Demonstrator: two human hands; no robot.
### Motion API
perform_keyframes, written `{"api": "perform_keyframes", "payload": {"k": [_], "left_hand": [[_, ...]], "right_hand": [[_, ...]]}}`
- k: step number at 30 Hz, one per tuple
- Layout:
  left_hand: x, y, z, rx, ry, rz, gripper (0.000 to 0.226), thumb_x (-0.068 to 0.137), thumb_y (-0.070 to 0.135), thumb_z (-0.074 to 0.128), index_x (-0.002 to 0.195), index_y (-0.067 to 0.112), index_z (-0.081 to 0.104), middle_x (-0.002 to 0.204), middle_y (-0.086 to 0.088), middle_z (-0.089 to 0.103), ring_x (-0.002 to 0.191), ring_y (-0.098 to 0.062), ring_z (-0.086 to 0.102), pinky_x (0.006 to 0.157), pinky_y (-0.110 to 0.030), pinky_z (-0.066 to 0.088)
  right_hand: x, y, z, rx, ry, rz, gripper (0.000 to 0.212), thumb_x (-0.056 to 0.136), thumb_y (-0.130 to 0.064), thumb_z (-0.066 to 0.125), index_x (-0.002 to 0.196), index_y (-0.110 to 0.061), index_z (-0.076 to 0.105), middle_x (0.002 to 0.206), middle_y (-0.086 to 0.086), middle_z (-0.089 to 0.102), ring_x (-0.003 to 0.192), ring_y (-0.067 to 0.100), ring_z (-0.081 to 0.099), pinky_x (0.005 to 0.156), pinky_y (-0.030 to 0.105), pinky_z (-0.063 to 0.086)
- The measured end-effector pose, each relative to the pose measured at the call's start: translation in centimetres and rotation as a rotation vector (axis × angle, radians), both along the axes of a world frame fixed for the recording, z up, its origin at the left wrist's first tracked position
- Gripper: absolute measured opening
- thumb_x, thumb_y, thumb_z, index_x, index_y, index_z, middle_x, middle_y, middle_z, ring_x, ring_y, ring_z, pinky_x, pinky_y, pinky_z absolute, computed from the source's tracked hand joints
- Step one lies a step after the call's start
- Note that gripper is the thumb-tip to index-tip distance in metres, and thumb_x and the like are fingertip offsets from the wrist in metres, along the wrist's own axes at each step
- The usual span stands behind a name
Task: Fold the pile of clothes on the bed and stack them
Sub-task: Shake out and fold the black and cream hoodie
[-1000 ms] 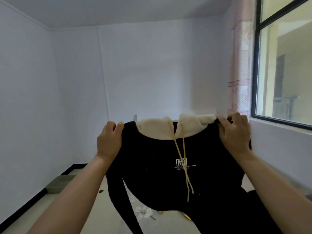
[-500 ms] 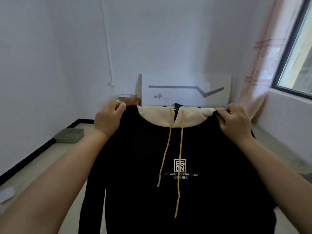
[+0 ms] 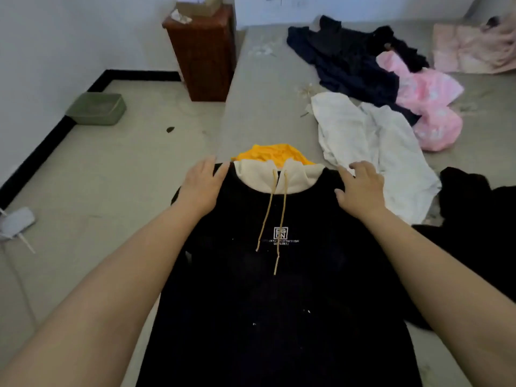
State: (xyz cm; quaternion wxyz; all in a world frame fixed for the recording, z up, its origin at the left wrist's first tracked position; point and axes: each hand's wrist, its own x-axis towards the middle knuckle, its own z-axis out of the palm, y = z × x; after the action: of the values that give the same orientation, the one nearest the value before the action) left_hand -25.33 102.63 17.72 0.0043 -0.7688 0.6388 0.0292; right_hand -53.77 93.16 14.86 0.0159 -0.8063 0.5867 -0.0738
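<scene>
Underneath everything runs the grey bed (image 3: 251, 88), a long flat surface reaching from the near edge to the far wall. Spread front-up along its near left part lies the black hoodie (image 3: 279, 303), its body running off the bottom of the view and its left shoulder at the bed's left edge. A cream hood (image 3: 301, 174) folds at the collar, with two tan drawstrings (image 3: 280, 219) trailing down past a small white chest logo. Just beyond the hood, a yellow garment (image 3: 270, 153) peeks out, partly under it. Right of the hoodie a white garment (image 3: 371, 146) lies crumpled towards the middle of the bed, with a dark navy garment (image 3: 349, 57) and a pink garment (image 3: 427, 107) beyond it near the far right. Another black garment (image 3: 474, 219) sits at the right edge.

On the floor beside the bed's far left corner stands a brown cabinet (image 3: 203, 51), and a green box (image 3: 96, 108) rests against the wall.

The left hand (image 3: 202, 185) lies flat on the hoodie's left shoulder, fingers straight. The right hand (image 3: 360, 188) rests on the right shoulder, fingers loosely spread, gripping nothing.
</scene>
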Motion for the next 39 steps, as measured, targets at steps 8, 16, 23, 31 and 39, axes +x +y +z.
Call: {"api": "perform_keyframes", "payload": {"k": [8,16,23,31,39], "left_hand": [[-4.9,8.5,-19.0,0.607,0.021,-0.011,0.056,0.098,0.029,0.039,0.146,0.014,0.014,0.153,-0.012,0.013,0.143,-0.026,0.009,0.113,-0.038,0.022],[-4.7,14.2,-25.3,0.699,0.035,0.133,0.063,0.097,0.048,0.022,0.148,0.022,-0.005,0.154,-0.013,-0.013,0.142,-0.028,-0.015,0.113,-0.050,-0.003],[-4.0,15.0,-26.8,0.663,0.130,0.105,0.064,0.096,0.048,0.024,0.148,0.023,-0.005,0.153,-0.012,-0.019,0.140,-0.027,-0.021,0.112,-0.050,-0.009],[-2.7,11.1,-25.0,0.383,0.164,-0.078,0.049,0.060,0.012,0.085,0.102,-0.003,0.065,0.108,-0.029,0.060,0.100,-0.044,0.060,0.081,-0.063,0.045],[-0.3,-3.3,-23.0,0.160,0.194,-0.085,0.042,0.085,0.013,0.060,0.126,0.007,0.055,0.136,-0.025,0.044,0.129,-0.044,0.036,0.101,-0.055,0.032]], "right_hand": [[-3.4,11.3,-17.4,0.387,0.013,-0.130,0.052,0.073,-0.014,0.075,0.119,0.001,0.059,0.129,0.027,0.050,0.121,0.043,0.047,0.088,0.057,0.042],[-6.6,17.3,-20.9,0.544,-0.076,-0.416,0.059,0.095,-0.024,0.048,0.144,-0.006,0.023,0.095,0.022,0.064,0.087,0.036,0.062,0.080,0.042,0.045],[-9.5,17.7,-21.2,0.490,0.188,-0.551,0.059,0.095,-0.021,0.046,0.145,-0.005,0.020,0.113,0.029,0.055,0.096,0.041,0.055,0.082,0.046,0.038],[-3.0,12.9,-20.6,0.092,0.079,-0.278,0.057,0.062,-0.003,0.059,0.118,0.004,0.051,0.120,0.030,0.053,0.109,0.042,0.049,0.080,0.057,0.043],[8.0,-2.8,-19.5,0.035,-0.011,-0.036,0.041,0.066,-0.011,0.056,0.105,0.001,0.063,0.108,0.023,0.063,0.101,0.039,0.061,0.079,0.050,0.048]]}}
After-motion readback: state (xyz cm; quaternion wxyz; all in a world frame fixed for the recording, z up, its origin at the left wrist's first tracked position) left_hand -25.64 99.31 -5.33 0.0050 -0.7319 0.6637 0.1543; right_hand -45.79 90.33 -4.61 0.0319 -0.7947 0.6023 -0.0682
